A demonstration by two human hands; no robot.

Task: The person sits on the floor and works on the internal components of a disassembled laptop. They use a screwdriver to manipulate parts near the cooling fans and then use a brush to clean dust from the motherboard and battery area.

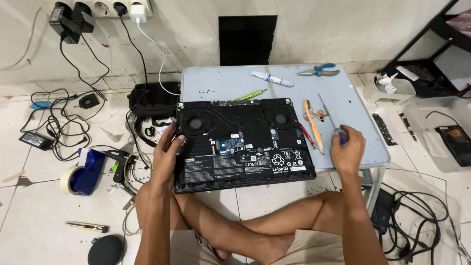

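Observation:
An opened black laptop (pixel 243 142) lies bottom-up on a small pale blue table (pixel 221 81), its fans, circuit board and battery exposed. My left hand (pixel 167 149) rests on the laptop's left edge, fingers spread over it. My right hand (pixel 347 147) is on the table right of the laptop, closed around the blue handle of a thin screwdriver (pixel 329 117) whose shaft points away from me. An orange-handled tool (pixel 313 125) and a red one lie between that hand and the laptop.
A white tube (pixel 272 78), a green pen-like tool (pixel 251 94) and blue-handled pliers (pixel 319 71) lie at the table's back. Cables, a black bag (pixel 153 100), tape roll (pixel 72 179) and glue gun (pixel 117 162) sit on the floor left; bins and wires right.

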